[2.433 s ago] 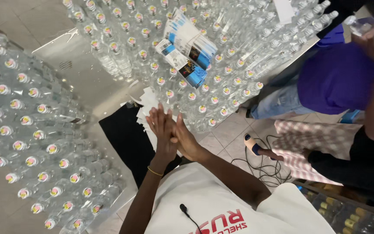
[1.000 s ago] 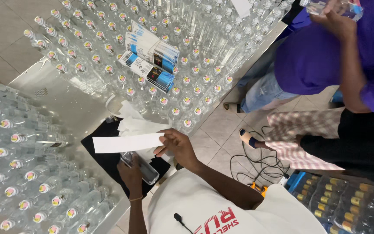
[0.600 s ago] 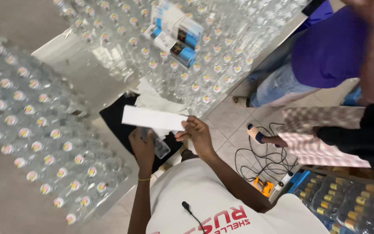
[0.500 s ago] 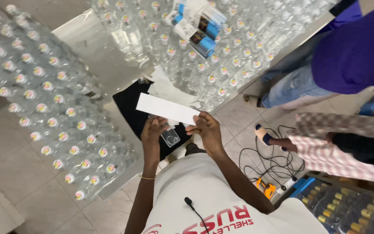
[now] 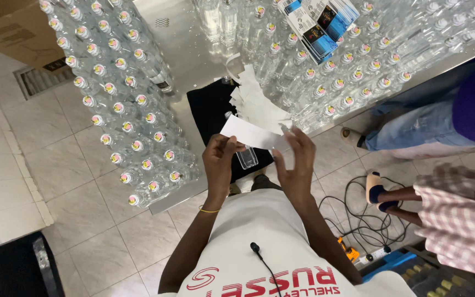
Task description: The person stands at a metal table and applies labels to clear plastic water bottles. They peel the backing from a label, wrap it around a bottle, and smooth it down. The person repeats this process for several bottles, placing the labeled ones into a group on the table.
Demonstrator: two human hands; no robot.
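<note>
My left hand (image 5: 219, 160) grips a small clear glass bottle (image 5: 246, 158) in front of my chest. A white paper strip (image 5: 248, 133) lies across the bottle, and my right hand (image 5: 295, 165) pinches its right end with fingers spread around it. Both hands hover over a black cloth (image 5: 213, 110) on a steel table (image 5: 193, 55). A loose pile of white strips (image 5: 257, 102) lies on the cloth just beyond my hands.
Several capped clear bottles (image 5: 122, 104) crowd the table on the left and at the back right (image 5: 347, 77). Blue and black printed labels (image 5: 320, 22) lie on the bottles. A person in purple (image 5: 468, 104) stands at right; cables (image 5: 369, 220) lie on the floor. A cardboard box (image 5: 12, 27) sits at the top left.
Earlier my palms were pressed together. Then my left hand took a bottle and my right a white strip. The strip has come down onto the bottle; the view swung right.
</note>
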